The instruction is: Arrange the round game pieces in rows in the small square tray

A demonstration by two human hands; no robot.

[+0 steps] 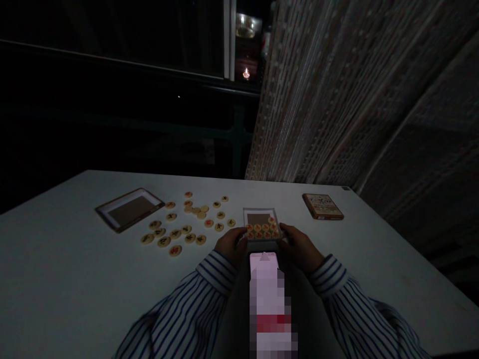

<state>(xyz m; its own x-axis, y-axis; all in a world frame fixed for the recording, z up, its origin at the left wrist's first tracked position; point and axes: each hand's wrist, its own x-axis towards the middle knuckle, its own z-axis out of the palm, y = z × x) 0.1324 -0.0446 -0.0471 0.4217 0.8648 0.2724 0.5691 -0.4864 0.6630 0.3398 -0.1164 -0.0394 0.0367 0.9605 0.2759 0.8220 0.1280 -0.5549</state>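
A small white-rimmed box (259, 218) sits near the table's front edge, with several red-marked xiangqi pieces (266, 228) lying in rows in its near part. My left hand (232, 244) grips the box at its near left corner, fingers curled in. At the near right corner my right hand (300, 247) holds the same box. Loose round xiangqi pieces (175, 234), some marked black, some red and some blank side up, are scattered on the table to the left of my left hand.
A white table (112, 279) carries everything. On the left lies an open box part (130, 209); on the right, a printed box lid or flat box (322, 206). A lit, blurred-out phone (264, 264) is below my hands. Beyond hangs a lace curtain (318, 89) beside a dark window.
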